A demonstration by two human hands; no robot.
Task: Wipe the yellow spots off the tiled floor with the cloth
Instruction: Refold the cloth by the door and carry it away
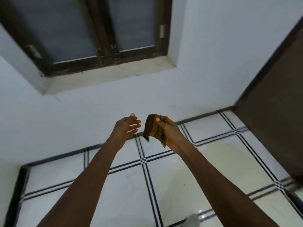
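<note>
Glossy white floor tiles point(164, 190) with thin black double lines are meeting a pale plastered wall point(98, 104) under a dark wooden-framed window point(105, 51). The right hand point(168, 130) is gripping a folded, frayed brown-and-mustard woven cloth point(153, 127) in the air, well above the floor. The left hand point(127, 126) is hovering just beside it, fingers spread wide, holding nothing.
</note>
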